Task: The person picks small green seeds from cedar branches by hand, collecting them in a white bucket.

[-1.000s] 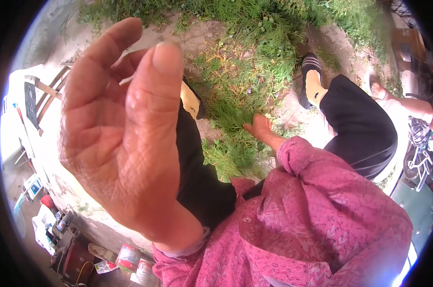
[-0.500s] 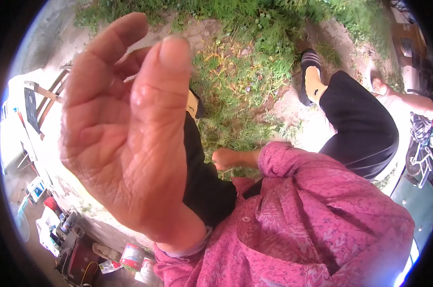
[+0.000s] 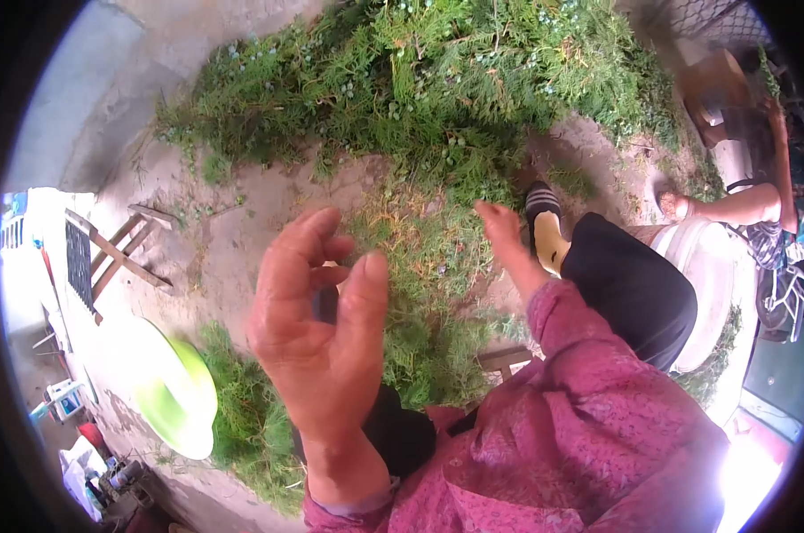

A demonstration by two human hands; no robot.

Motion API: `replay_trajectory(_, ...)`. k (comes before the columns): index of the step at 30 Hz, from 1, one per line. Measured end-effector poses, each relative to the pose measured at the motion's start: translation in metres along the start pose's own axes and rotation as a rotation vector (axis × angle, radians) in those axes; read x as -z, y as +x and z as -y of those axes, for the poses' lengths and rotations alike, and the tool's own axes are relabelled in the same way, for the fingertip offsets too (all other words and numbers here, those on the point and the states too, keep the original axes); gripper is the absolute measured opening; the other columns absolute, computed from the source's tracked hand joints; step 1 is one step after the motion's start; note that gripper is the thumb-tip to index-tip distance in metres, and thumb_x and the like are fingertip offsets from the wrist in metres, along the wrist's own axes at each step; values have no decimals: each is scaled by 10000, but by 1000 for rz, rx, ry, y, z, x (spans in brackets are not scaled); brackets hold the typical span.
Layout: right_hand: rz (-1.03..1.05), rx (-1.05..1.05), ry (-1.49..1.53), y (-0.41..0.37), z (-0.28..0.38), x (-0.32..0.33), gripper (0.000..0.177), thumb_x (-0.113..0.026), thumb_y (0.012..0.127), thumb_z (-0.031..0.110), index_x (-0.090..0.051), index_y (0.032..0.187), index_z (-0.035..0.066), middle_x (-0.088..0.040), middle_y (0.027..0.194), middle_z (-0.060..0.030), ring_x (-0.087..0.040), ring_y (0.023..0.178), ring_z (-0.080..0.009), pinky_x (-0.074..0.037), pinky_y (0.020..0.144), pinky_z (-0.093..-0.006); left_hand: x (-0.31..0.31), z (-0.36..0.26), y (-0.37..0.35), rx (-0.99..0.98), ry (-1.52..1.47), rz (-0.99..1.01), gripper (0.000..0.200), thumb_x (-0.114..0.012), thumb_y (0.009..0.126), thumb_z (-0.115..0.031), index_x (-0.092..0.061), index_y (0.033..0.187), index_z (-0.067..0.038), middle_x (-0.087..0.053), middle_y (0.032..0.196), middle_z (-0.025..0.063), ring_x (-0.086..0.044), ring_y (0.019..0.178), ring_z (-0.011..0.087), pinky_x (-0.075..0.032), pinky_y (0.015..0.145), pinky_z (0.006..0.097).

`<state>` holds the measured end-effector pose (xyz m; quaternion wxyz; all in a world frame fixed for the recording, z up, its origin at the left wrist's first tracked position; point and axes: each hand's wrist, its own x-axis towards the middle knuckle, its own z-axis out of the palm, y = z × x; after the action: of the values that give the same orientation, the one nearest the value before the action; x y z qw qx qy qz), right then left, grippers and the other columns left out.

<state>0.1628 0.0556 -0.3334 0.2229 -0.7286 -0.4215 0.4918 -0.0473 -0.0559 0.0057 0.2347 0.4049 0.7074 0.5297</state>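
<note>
My left hand (image 3: 322, 333) is raised close to the camera, palm turned inward, its fingers loosely curled and apart from the thumb. Nothing shows in it. Farther out, my right hand (image 3: 501, 226) reaches forward over the littered ground, close to the near edge of a large heap of evergreen branches (image 3: 419, 98). One finger or the thumb sticks out toward the greenery; the rest are small and slightly blurred. Small pale bluish cones dot the branches. Loose green and yellowed sprigs (image 3: 411, 240) lie between my feet, below the right hand.
A lime-green basin (image 3: 198, 391) stands at the left beside more cut greenery (image 3: 251, 426). Beyond it is a folding stool with crossed wooden legs (image 3: 122, 258). At the right are a white tub (image 3: 708, 293) and another person's bare leg (image 3: 748, 204).
My left hand has moved down and away from the camera. My right hand has gone from beside my lap forward toward the branches. The view has shifted, bringing the basin into sight.
</note>
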Motion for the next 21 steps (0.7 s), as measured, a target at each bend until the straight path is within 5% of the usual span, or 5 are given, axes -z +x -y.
replay_trajectory(6, -165, 223, -329, 71, 57, 9, 446, -629, 708, 344, -613, 990, -1, -642, 859, -138, -609, 796, -209, -462, 701, -305, -5, 1, 2, 15, 8, 10, 321, -659, 706, -69, -558, 1000, 9, -579, 976, 137, -571, 741, 178, -463, 620, 254)
replay_trajectory(8, -209, 339, -523, 83, 74, 1, 349, -602, 691, 331, -654, 874, 37, -629, 886, -150, -589, 835, -309, -452, 753, -363, -7, 1, 3, 3, 6, 4, 325, -661, 701, -65, -557, 1000, 11, -579, 982, 140, -573, 743, 181, -463, 620, 255)
replay_trajectory(9, -46, 300, -644, 83, 86, 2, 336, -597, 696, 314, -650, 875, 34, -623, 878, -164, -591, 832, -304, -452, 766, -370, -8, 0, 4, 11, -2, 6, 325, -660, 699, -60, -557, 998, 14, -580, 978, 141, -573, 743, 183, -462, 619, 256)
replay_trajectory(16, 192, 270, -740, 57, 80, -7, 339, -642, 644, 303, -662, 867, 48, -626, 891, -154, -589, 827, -304, -458, 755, -369, -12, 0, 7, -34, -22, 30, 314, -652, 699, -47, -556, 990, 21, -581, 943, 139, -569, 739, 183, -453, 626, 259)
replay_trajectory(21, 359, 478, -918, 25, 84, 16, 292, -627, 639, 281, -657, 800, 40, -614, 850, -168, -584, 816, -325, -464, 741, -386, -7, -1, 5, -22, -39, 27, 286, -646, 715, -66, -565, 975, 22, -584, 902, 134, -561, 705, 178, -456, 603, 260)
